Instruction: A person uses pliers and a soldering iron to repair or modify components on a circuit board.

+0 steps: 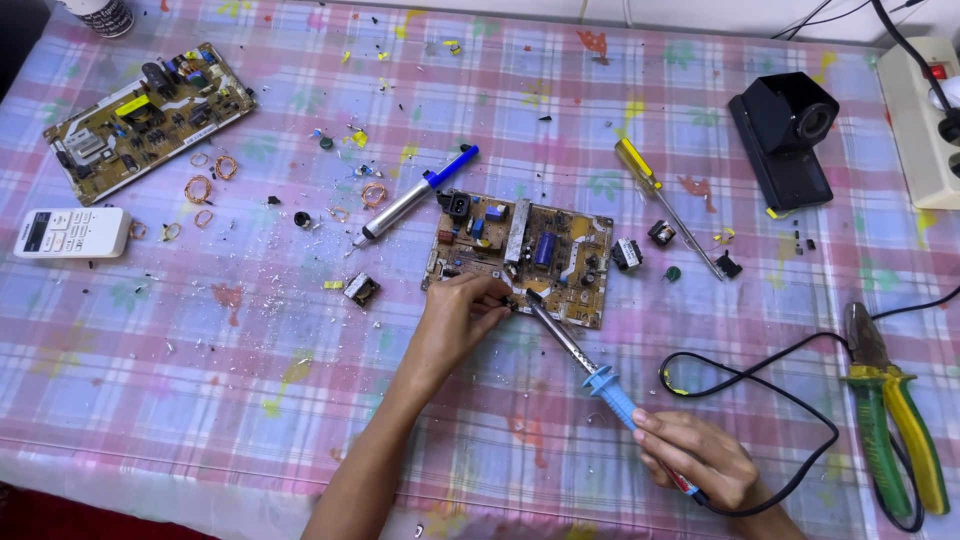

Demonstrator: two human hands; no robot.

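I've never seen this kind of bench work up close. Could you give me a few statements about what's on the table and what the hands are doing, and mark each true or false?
1. The right hand holds a blue-handled soldering iron whose tip reaches the near edge of the circuit board. True.
2. The left hand rests on the white remote control. False: its fingers are at the near edge of that board; the remote control lies apart at the far left.
3. A second circuit board lies at the upper left of the table. True.
4. The pliers have red handles. False: the pliers have green and yellow handles.
5. The yellow-handled screwdriver lies left of the central board. False: it lies to its right.
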